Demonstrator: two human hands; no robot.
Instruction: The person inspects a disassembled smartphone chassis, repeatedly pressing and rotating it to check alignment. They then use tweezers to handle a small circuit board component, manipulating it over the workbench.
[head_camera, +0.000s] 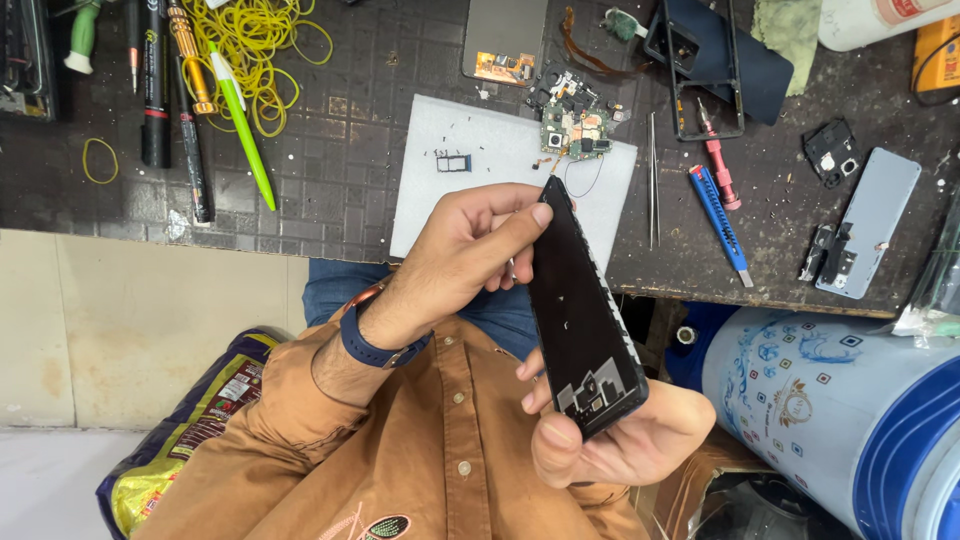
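A black opened phone body (585, 310) is held upright on its edge over my lap, in front of the dark workbench (340, 170). My left hand (465, 255), with a blue watch on the wrist, pinches the phone's upper end and side with thumb and fingers. My right hand (620, 440) cups the lower end, thumb pressed on the bottom corner. Small metal and grey parts show inside the phone near its bottom.
On the bench lie a white mat (470, 190) with a circuit board (575, 128) and a small tray frame (454, 162), tweezers (652, 180), a blue cutter (720, 225), a red screwdriver (716, 160), a pale blue back cover (870, 220), yellow rubber bands (255, 50) and a green pen (243, 125). A blue-white jug (840, 410) stands right.
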